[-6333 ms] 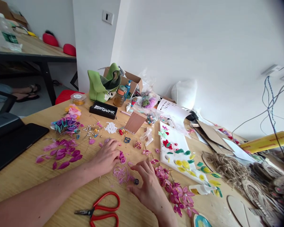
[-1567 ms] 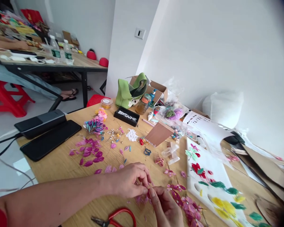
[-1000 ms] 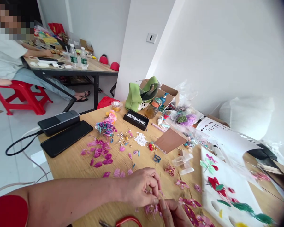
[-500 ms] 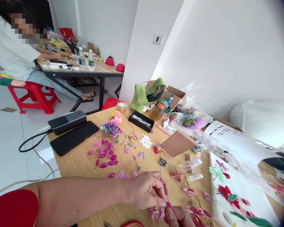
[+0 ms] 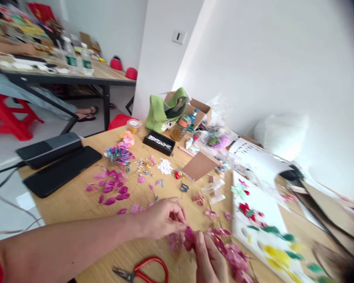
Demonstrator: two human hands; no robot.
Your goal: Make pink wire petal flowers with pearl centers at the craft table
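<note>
A small magenta flower piece (image 5: 190, 235) is between my two hands above the wooden table. My right hand (image 5: 209, 257) pinches it between thumb and fingers. From the left, my left hand (image 5: 166, 220) reaches in with its thumb and fingers closed at the piece's edge; the exact grip is blurred. Pale pink blossoms (image 5: 175, 240) lie just under my left fingertips. Finished-looking pink flower sprays (image 5: 234, 255) rest to the right of my right hand. Red-handled pliers (image 5: 152, 261) lie on the table below my left wrist.
Loose magenta petals (image 5: 112, 184) are scattered left of centre, beside a black phone (image 5: 61, 171) and a power bank (image 5: 50, 147). A black tray (image 5: 158, 143) and green bag (image 5: 165, 112) stand behind. A white board with flowers (image 5: 238, 220) lies right. Another person sits at the far table.
The view has turned to the right, so the scene shifts left and more of the white board and pliers shows. Both hands stay at the magenta flower piece.
</note>
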